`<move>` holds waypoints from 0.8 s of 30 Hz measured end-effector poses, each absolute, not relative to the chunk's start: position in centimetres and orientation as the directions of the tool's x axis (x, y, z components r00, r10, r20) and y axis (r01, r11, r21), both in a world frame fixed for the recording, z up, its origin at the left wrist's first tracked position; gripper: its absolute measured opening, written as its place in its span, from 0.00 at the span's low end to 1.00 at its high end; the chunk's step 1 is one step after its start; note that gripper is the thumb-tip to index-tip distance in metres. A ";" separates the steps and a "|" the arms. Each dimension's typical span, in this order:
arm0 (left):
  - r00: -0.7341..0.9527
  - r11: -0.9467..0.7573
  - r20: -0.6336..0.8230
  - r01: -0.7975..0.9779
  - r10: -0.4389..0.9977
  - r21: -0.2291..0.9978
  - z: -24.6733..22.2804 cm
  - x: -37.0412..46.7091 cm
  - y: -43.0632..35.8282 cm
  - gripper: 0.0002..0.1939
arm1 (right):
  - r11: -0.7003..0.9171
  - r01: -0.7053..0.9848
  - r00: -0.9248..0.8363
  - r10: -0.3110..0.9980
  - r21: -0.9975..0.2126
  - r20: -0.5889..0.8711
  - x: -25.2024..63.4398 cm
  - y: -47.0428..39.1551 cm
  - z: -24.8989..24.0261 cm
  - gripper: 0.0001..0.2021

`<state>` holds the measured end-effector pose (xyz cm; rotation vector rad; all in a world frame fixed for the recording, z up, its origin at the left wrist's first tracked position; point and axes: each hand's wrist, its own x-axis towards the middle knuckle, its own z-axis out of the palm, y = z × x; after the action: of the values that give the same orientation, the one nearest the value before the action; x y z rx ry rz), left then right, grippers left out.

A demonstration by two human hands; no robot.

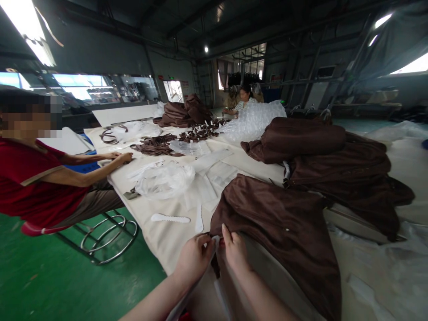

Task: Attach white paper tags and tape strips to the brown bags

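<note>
A dark brown garment (pixel 270 214) lies spread over the near part of the table, its edge reaching my hands. My left hand (pixel 195 254) is closed in a pinch on a small whitish piece (pixel 216 241) at the garment's edge. Close beside it on the right, my right hand (pixel 234 249) has its thumb pointing up and its fingers curled at the same edge; what they hold is hidden. A dark strip (pixel 216 267) hangs below, between the hands. Two white notched plastic strips (pixel 170 218) lie just beyond my left hand.
Brown garments (pixel 334 156) are piled at the right, more (pixel 183 111) at the back. Clear plastic bags (pixel 165 180) and brown straps (pixel 157 145) lie on the pale table (pixel 143 218). A person in red (pixel 36 178) sits at the left; another (pixel 244 102) is behind.
</note>
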<state>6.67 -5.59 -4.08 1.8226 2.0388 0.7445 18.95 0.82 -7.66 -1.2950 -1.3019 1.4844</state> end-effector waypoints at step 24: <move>-0.227 0.121 0.104 0.792 0.968 0.598 -4.6 5.7 -4.7 0.11 | -0.356 -0.115 -0.380 0.878 -0.927 -0.290 18.5 0.7 -8.1 0.12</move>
<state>5.70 -4.71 -4.64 1.7203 2.0935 0.7968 18.52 0.66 -8.13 -1.1118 -1.1471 1.8161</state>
